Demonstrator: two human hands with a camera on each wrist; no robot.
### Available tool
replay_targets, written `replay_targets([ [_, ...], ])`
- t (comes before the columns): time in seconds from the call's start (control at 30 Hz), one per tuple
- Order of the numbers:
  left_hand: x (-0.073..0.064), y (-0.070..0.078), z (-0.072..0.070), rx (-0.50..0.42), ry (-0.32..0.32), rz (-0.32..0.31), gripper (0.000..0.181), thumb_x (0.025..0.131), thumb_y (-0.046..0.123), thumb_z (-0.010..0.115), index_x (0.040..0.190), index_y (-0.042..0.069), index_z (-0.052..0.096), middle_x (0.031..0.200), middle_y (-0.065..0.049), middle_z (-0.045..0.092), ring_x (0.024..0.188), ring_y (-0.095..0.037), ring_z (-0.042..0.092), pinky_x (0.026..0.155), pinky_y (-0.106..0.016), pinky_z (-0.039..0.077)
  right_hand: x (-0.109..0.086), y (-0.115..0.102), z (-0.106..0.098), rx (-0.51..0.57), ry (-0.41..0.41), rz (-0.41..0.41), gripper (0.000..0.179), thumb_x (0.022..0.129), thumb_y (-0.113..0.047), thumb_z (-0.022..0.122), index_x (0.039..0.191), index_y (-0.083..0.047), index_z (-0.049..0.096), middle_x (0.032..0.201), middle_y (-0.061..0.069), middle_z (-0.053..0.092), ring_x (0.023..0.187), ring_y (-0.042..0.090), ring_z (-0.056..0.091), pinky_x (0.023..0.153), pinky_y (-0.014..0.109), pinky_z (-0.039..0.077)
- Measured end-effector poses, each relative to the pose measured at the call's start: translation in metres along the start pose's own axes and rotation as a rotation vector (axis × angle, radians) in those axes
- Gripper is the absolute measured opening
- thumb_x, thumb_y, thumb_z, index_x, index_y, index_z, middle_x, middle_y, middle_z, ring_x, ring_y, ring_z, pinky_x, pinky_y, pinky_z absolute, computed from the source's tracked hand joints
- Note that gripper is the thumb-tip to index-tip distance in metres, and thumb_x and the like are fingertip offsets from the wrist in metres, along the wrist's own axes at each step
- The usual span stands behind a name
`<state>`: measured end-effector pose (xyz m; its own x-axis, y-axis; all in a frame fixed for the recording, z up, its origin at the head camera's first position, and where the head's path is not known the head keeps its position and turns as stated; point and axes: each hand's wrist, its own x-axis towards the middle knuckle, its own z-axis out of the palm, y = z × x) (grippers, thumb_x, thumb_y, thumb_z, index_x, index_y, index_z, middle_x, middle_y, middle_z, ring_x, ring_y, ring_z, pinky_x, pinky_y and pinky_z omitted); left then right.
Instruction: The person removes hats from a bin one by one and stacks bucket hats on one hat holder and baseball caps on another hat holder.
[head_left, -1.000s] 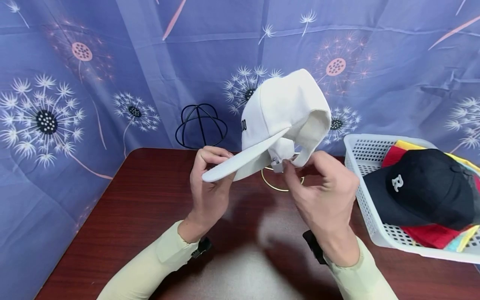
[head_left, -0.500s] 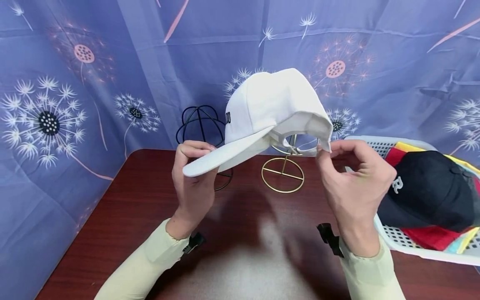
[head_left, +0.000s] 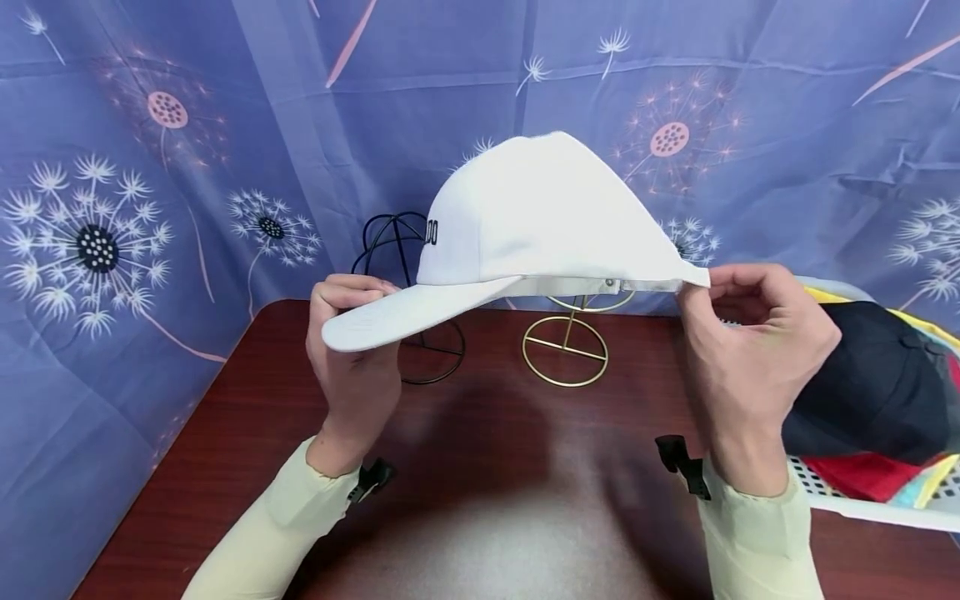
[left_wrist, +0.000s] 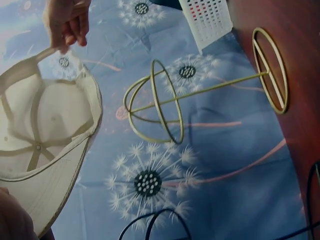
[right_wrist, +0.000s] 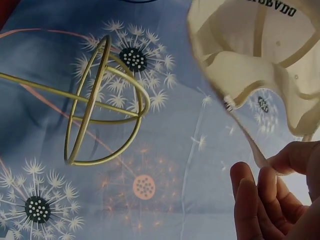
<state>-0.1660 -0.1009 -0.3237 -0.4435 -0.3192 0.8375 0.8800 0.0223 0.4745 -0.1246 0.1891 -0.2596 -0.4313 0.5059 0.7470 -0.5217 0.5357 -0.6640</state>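
- Curtain (head_left: 285,150): blue, dandelion print, hung as bkgd; no obstruction caused.
- Table (head_left: 247,408): dark reddish wood, at 6 o'c from the white cap (head_left: 517,217) in head view (same hub for all o'c below); not touched by either hand.
- Basket (head_left: 870,511): at 4 o'c, w/ black cap (head_left: 870,383) laid over red cloth (head_left: 862,475); partly blocked from sight by R hand (head_left: 757,350).
- Gold stand (left_wrist: 215,87): approx 6 o'c, set behind white cap; top hidden in head view, shown bare in wrist views.
- Black stand (head_left: 402,254): approx 8 o'c, partly covered by cap & L hand (head_left: 352,358); could be bumped.
- White cap: held in the air, crown up, brim (head_left: 416,315) twd 8 o'c, back edge (head_left: 696,275) drawn out twd 4 o'c. Step, as judged: back held taut, prob. for shaping or adjusting. Next move prob. calls for a level hold, opening kept wide, both stands cleared.
- L hand: 8 o'c; brim gripped, fingertips partly hidden, so spread can't be told.
- R hand: 4 o'c; back edge pinched btwn thumb & fingertip, other fingers curled below.
- Clasp (right_wrist: 228,103): small, nr back opening; fastened or not can't be told.
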Motion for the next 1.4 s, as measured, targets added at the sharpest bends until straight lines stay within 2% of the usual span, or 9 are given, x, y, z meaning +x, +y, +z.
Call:
replay_targets([
  [0.23, 0.011, 0.004, -0.006, -0.029, 0.053, 0.020, 0.032, 0.090, -0.004, 0.079, 0.096, -0.018, 0.051, 0.098, -0.014, 0.065, 0.091, -0.031, 0.069, 0.083, -0.037, 0.059, 0.002, 0.021, 0.003, -0.069, -0.035, 0.032, 0.008, 0.084, -0.004, 0.074, 0.083, 0.001, 0.080, 0.069, -0.010, 0.069, 0.056, 0.001, 0.061, 0.061, 0.014, 0.049],
  [0.4, 0.021, 0.007, -0.009, -0.029, 0.102, 0.055, 0.028, 0.089, -0.008, 0.078, 0.094, -0.017, 0.052, 0.097, -0.015, 0.064, 0.087, -0.032, 0.069, 0.082, -0.040, 0.060, 0.002, 0.032, 0.005, -0.078, -0.080, -0.006, 0.008, 0.086, -0.008, 0.075, 0.086, -0.003, 0.081, 0.072, -0.009, 0.072, 0.058, 0.003, 0.065, 0.062, 0.015, 0.053],
  [0.5, 0.025, 0.008, -0.011, -0.002, 0.116, 0.082, 0.028, 0.089, -0.009, 0.078, 0.093, -0.017, 0.052, 0.096, -0.016, 0.065, 0.086, -0.032, 0.069, 0.082, -0.040, 0.060, -0.001, 0.032, 0.009, -0.069, -0.092, 0.011, 0.009, 0.086, -0.009, 0.075, 0.087, -0.002, 0.081, 0.072, -0.009, 0.072, 0.059, 0.002, 0.065, 0.064, 0.015, 0.054],
  [0.63, 0.027, 0.010, -0.009, -0.071, 0.143, 0.092, 0.021, 0.093, -0.010, 0.070, 0.090, -0.019, 0.052, 0.093, -0.018, 0.064, 0.084, -0.034, 0.068, 0.082, -0.042, 0.060, -0.003, 0.028, 0.015, -0.089, -0.101, 0.054, 0.009, 0.086, -0.009, 0.075, 0.086, -0.002, 0.081, 0.071, -0.015, 0.069, 0.059, -0.001, 0.063, 0.065, 0.014, 0.052],
  [0.73, 0.027, 0.013, -0.007, -0.089, 0.160, 0.099, 0.023, 0.097, -0.004, 0.068, 0.088, -0.019, 0.053, 0.092, -0.018, 0.065, 0.084, -0.034, 0.068, 0.083, -0.041, 0.060, -0.004, 0.023, 0.019, -0.096, -0.114, 0.064, 0.010, 0.087, -0.008, 0.075, 0.086, 0.000, 0.080, 0.072, -0.019, 0.067, 0.059, -0.003, 0.062, 0.065, 0.014, 0.051],
  [0.87, 0.026, 0.016, -0.005, -0.029, 0.152, 0.128, 0.035, 0.098, 0.007, 0.074, 0.087, -0.019, 0.054, 0.092, -0.017, 0.067, 0.086, -0.030, 0.069, 0.085, -0.039, 0.061, -0.006, 0.019, 0.026, -0.076, -0.144, 0.061, 0.008, 0.087, -0.005, 0.074, 0.085, 0.001, 0.078, 0.072, -0.016, 0.066, 0.060, -0.004, 0.062, 0.066, 0.013, 0.051],
  [1.03, 0.025, 0.016, -0.005, 0.032, 0.121, 0.183, 0.045, 0.098, 0.019, 0.078, 0.087, -0.018, 0.054, 0.093, -0.022, 0.066, 0.090, -0.026, 0.070, 0.087, -0.037, 0.060, -0.009, 0.027, 0.032, -0.083, -0.197, 0.036, 0.003, 0.085, -0.003, 0.078, 0.086, -0.001, 0.078, 0.073, -0.013, 0.066, 0.061, -0.005, 0.062, 0.066, 0.012, 0.051],
  [1.13, 0.025, 0.017, -0.005, 0.049, 0.112, 0.205, 0.046, 0.097, 0.021, 0.079, 0.087, -0.017, 0.055, 0.093, -0.024, 0.066, 0.091, -0.025, 0.070, 0.087, -0.037, 0.060, -0.010, 0.032, 0.033, -0.082, -0.224, 0.038, 0.004, 0.084, -0.002, 0.080, 0.087, -0.002, 0.078, 0.073, -0.013, 0.067, 0.061, -0.004, 0.063, 0.065, 0.012, 0.051],
  [1.4, 0.026, 0.023, -0.003, 0.059, 0.147, 0.246, 0.040, 0.093, 0.016, 0.080, 0.086, -0.017, 0.058, 0.092, -0.026, 0.065, 0.091, -0.024, 0.071, 0.088, -0.036, 0.060, -0.013, 0.033, 0.037, -0.036, -0.275, 0.047, 0.006, 0.086, -0.006, 0.080, 0.088, -0.001, 0.078, 0.072, -0.018, 0.067, 0.063, -0.003, 0.065, 0.066, 0.013, 0.052],
])
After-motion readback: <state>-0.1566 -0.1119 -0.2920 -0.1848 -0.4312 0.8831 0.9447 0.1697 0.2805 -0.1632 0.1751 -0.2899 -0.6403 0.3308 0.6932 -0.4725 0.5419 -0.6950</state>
